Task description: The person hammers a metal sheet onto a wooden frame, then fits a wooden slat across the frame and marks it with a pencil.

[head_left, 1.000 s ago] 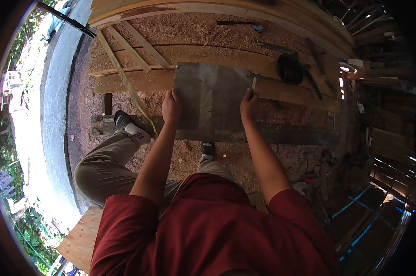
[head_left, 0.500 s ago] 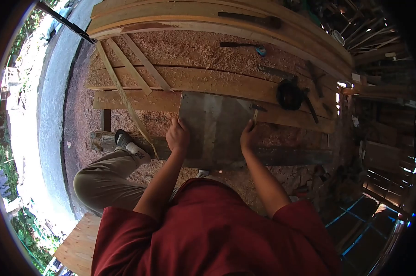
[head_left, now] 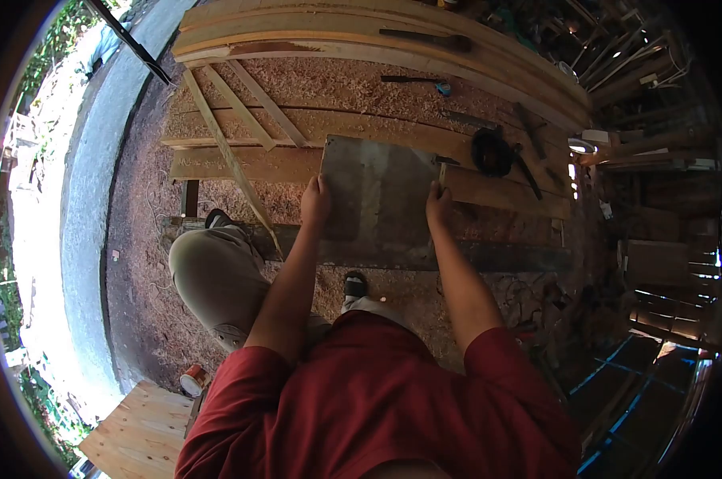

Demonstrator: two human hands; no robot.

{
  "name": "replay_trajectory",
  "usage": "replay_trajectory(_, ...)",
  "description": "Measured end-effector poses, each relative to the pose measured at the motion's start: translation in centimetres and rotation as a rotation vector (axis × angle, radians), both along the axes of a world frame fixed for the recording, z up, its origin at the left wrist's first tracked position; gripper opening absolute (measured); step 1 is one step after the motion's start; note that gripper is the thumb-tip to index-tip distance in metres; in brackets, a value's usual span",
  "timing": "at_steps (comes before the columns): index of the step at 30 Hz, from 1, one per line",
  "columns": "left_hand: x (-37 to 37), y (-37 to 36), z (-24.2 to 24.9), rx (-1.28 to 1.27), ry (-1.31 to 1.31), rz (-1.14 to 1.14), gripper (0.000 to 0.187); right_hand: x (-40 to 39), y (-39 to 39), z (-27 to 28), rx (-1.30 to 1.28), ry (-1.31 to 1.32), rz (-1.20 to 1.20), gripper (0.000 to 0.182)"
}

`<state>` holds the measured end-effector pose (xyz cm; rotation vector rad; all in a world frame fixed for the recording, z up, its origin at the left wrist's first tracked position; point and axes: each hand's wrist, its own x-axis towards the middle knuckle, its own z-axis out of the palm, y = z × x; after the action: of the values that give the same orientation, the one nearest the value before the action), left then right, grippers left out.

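Note:
A flat grey rectangular panel (head_left: 373,199) is held up in front of my body, over the edge of the plank bench. My left hand (head_left: 315,203) is closed on its left edge, thumb pointing away from me. On the opposite edge my right hand (head_left: 439,206) grips it, fingers mostly hidden behind. Past its upper right corner, a dark slim piece (head_left: 447,160) shows on the planks. The panel covers part of the bench planks (head_left: 241,164) beneath it.
Thick boards (head_left: 321,36) run along the back, a hammer-like tool (head_left: 429,39) on them. Wood shavings (head_left: 329,88) cover the bench. Three thin wooden strips (head_left: 225,152) slant at the left. A round black object (head_left: 494,153) lies right. A can (head_left: 192,380) stands near a plywood sheet (head_left: 141,427).
The panel has moved away from me with both hands still on its edges. My left knee has shifted inward, and one foot now shows below the panel.

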<state>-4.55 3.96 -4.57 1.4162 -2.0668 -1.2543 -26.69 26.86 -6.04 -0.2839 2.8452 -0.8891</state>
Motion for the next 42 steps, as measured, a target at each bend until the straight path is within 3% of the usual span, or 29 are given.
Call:
replay_trajectory(4, 2.0, -0.6, -2.4, 0.124, 0.159, -0.037, 0.046, 1.2, 1.2, 2.7, 0.082, 0.06, 0.039, 0.047)
replay_trajectory(7, 3.2, 0.5, -2.3, 0.093, 0.213, -0.042, 0.046, 2.4, 2.3, 7.2, 0.14, -0.096, 0.012, 0.042)
replay_trajectory(10, 4.6, 1.5, -2.3, 0.1, 0.066, -0.092, 0.046, 2.8, 4.0, 8.1, 0.101, -0.084, 0.073, 0.04)
replay_trajectory(12, 5.0, 1.9, -2.3, 0.056, 0.069, -0.105, 0.047, 2.3, 4.2, 8.4, 0.202, -0.003, 0.163, 0.042)
replay_trajectory(14, 5.1, 2.4, -2.6, 0.014, 0.065, -0.11, 0.047, 2.1, 3.7, 8.7, 0.135, 0.022, 0.152, 0.044)
replay_trajectory(19, 5.4, 3.5, -0.9, 0.02, -0.079, -0.034, 0.049, 3.7, -0.3, 8.7, -0.092, 0.182, 0.111, 0.05)
replay_trajectory(21, 5.4, 3.5, -0.5, 0.049, -0.049, -0.029, 0.05, 4.6, -1.9, 8.7, -0.116, 0.22, 0.304, 0.05)
replay_trajectory(23, 5.5, 3.2, -0.8, 0.074, -0.016, -0.018, 0.051, 7.0, -3.9, 11.1, -0.039, 0.078, 0.352, 0.045)
replay_trajectory(25, 5.6, 2.9, -1.6, 0.201, 0.22, -0.025, 0.054, 8.7, -6.1, 11.6, -0.025, 0.043, 0.556, 0.043)
replay_trajectory(27, 5.2, 2.5, -3.1, 0.242, 0.255, 0.017, 0.055, 9.3, -8.5, 10.6, -0.034, 0.02, 0.601, 0.04)
replay_trajectory(29, 5.2, 2.5, -3.5, 0.289, 0.284, 0.057, 0.055, 9.4, -10.6, 8.3, -0.095, 0.192, 0.714, 0.04)
replay_trajectory(32, 5.2, 2.3, -2.0, 0.371, 0.319, 0.043, 0.058, 9.3, -13.5, 8.9, -0.055, 0.182, 0.718, 0.04)
replay_trajectory(36, 5.2, 2.5, -1.2, 0.276, 0.146, 0.037, 0.062, 10.3, -15.7, 13.3, -0.123, 0.143, 0.635, 0.04)
replay_trajectory(39, 5.1, 2.7, 0.0, 0.26, 0.102, 0.041, 0.063, 10.3, -15.1, 10.4, -0.209, 0.354, 0.648, 0.039)
replay_trajectory(41, 4.9, 2.6, 0.4, 0.254, 0.069, 0.045, 0.063, 8.7, -14.2, 4.0, -0.168, 0.355, 0.709, 0.039)
replay_trajectory(42, 4.9, 2.6, 0.5, 0.264, 0.074, 0.047, 0.063, 8.9, -14.3, 4.4, -0.123, 0.353, 0.768, 0.039)
